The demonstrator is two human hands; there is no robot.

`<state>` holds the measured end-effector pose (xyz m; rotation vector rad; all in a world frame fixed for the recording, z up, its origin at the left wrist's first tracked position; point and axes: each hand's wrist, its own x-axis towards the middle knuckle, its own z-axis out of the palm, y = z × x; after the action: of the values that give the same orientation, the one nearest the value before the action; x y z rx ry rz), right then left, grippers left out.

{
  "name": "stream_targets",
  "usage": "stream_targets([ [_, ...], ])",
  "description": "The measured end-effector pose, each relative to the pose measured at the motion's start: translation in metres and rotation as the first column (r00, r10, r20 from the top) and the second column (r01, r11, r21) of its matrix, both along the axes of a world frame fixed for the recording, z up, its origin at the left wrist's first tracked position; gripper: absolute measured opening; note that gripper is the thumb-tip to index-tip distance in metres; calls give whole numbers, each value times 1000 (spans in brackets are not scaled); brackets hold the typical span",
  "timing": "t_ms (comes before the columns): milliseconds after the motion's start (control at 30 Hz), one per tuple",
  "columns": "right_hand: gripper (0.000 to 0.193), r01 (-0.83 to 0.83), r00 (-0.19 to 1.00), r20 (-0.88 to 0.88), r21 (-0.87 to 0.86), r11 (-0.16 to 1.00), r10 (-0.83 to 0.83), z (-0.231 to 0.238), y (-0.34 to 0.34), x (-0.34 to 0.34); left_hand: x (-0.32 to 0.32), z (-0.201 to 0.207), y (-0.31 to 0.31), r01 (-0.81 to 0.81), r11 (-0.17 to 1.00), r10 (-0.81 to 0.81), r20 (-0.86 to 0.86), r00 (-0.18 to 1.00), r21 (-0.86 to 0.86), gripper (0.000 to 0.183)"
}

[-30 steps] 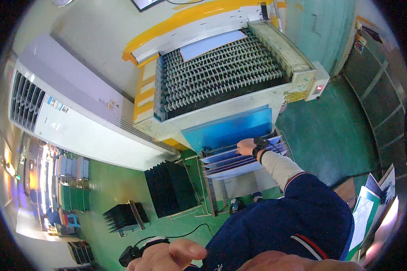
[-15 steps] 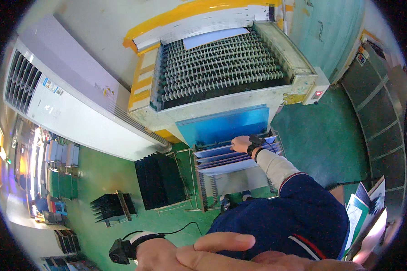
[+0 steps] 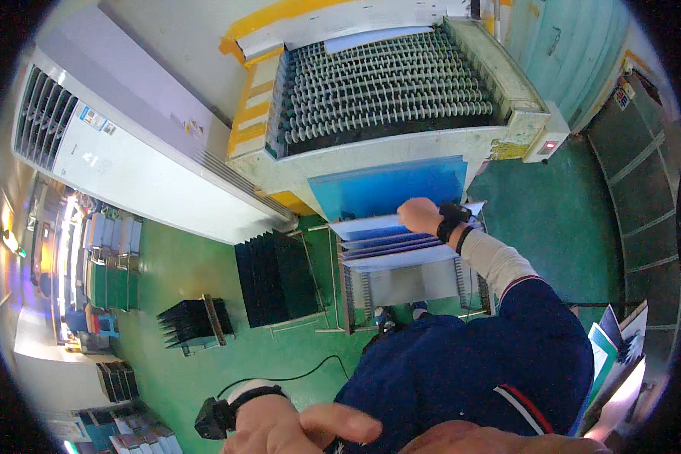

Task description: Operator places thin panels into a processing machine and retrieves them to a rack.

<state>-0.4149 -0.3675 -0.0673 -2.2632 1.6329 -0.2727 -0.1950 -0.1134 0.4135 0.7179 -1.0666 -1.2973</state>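
Note:
My right hand (image 3: 420, 217), wearing a black wrist strap with a small dark device, reaches over a metal rack (image 3: 347, 299). Its fingers are curled closed at the upper edge of a pale panel (image 3: 367, 226); the fingertips are partly hidden. Several thin panels (image 3: 393, 259) stand in the slots just nearer to me. Beyond the hand, a blue sheet (image 3: 390, 185) hangs or leans against the front of the roller machine (image 3: 386, 136). My left hand (image 3: 280, 431) is low in the view with the thumb stretched out, holding nothing visible. A dark device is strapped to its wrist.
On the far end of the rollers lies a white board (image 3: 378, 39). Left of the rack stand black slotted racks (image 3: 276, 276) and a smaller one (image 3: 193, 325) on the green floor. A tall white air conditioner (image 3: 159, 174) stands at left; boards (image 3: 617, 348) lean at right.
The view has shifted, so the machine and rack appear higher and further right. The panel at my right hand has moved slightly against the others. My left hand has dropped lower in the picture.

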Motion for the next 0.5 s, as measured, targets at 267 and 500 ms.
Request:
stream_targets([
  [267,27,72,997,-28,-103,992,-75,155,-2,-24,-12,15,3,-251,925,151,332,931,284,21],
  [500,30,414,361,832,261,872,-421,176,-43,-103,-36,-41,-23,-157,982,44,-685,727,-103,17],
])
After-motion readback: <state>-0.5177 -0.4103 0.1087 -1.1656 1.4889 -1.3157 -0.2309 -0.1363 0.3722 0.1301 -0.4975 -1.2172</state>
